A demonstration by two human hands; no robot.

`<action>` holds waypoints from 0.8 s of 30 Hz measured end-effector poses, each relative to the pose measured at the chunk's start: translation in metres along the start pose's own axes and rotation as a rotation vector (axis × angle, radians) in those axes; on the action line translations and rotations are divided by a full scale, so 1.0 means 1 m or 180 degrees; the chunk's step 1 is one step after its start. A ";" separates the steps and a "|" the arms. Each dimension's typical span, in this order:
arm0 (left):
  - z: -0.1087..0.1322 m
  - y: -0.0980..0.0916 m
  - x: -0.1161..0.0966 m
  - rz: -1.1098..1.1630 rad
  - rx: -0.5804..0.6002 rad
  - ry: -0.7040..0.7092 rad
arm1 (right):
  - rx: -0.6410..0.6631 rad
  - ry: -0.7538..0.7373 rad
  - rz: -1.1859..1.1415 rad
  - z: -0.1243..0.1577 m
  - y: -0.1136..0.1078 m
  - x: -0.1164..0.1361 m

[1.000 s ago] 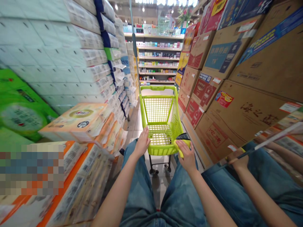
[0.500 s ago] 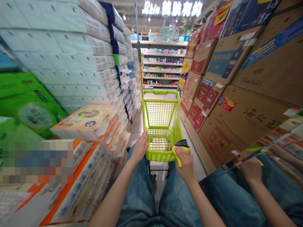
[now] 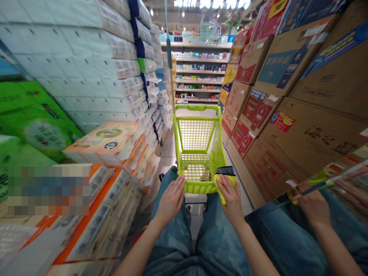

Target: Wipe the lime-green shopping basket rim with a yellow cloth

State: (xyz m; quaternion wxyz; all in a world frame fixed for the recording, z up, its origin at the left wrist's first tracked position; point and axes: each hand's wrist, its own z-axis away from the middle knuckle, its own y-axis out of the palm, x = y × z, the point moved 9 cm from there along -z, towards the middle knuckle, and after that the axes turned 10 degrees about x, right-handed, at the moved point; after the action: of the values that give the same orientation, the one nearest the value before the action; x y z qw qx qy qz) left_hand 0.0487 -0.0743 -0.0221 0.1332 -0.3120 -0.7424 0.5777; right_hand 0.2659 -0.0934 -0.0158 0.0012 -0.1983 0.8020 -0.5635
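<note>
Lime-green plastic, lattice-walled shopping cart [image 3: 199, 188] ahead. Left hand [image 3: 172, 198]: flattened at near-left rim corner, clamping indeterminable. Right hand [image 3: 230, 195]: clamped over soft, folded yellow cloth [image 3: 231, 179] at near-right corner.

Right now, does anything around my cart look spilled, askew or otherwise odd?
No spill or damage stands out, and the green cart sits upright. The odd spot is left: pixelated blocks hide part of the orange-trimmed packs. A mirrored arm shows at lower right.

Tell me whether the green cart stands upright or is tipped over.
Upright: the green cart has its basket opening upward, with the grid bottom low between raised walls.
</note>
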 end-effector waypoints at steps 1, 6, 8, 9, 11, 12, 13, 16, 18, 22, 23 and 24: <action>0.000 0.001 0.000 -0.0029 0.0016 -0.0072 | 0.0016 0.0119 0.0035 0.001 -0.001 -0.002; 0.000 0.008 0.004 -0.0096 0.0030 -0.0272 | -0.0137 0.0610 0.0072 0.003 0.001 0.001; 0.000 0.011 0.006 -0.0084 0.0027 -0.0302 | -0.0160 0.0657 0.0045 0.000 0.006 0.016; 0.000 0.012 0.007 -0.0069 0.0018 -0.0321 | -0.0133 0.0642 0.0013 -0.003 0.011 0.026; 0.000 0.017 0.008 -0.0028 0.0006 -0.0360 | -0.0024 0.0545 -0.0095 -0.011 0.021 0.050; 0.001 0.020 0.009 -0.0007 -0.0009 -0.0385 | 0.0052 0.0473 -0.0163 -0.016 0.027 0.064; 0.001 0.024 0.010 0.0014 -0.0025 -0.0412 | 0.0126 0.0393 -0.0233 -0.022 0.034 0.077; 0.001 0.034 0.012 0.0045 -0.0073 -0.0490 | 0.0300 0.0181 -0.0419 -0.037 0.047 0.109; 0.001 0.039 0.014 0.0026 -0.0088 -0.0515 | 0.0371 0.0067 -0.0471 -0.042 0.050 0.117; 0.000 0.044 0.016 -0.0062 -0.0078 -0.0517 | 0.0417 -0.0143 -0.0345 -0.032 0.040 0.094; 0.000 0.045 0.016 -0.0073 -0.0073 -0.0510 | 0.0394 -0.0142 -0.0285 -0.026 0.034 0.080; 0.000 0.045 0.016 -0.0077 -0.0074 -0.0503 | 0.0352 -0.0097 -0.0219 -0.020 0.028 0.064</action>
State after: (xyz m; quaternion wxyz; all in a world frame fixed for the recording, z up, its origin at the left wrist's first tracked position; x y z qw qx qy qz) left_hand 0.0502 -0.0584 -0.0672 0.0775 -0.2580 -0.7610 0.5902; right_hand 0.1932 -0.0875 -0.0200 0.0050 -0.2339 0.7622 -0.6036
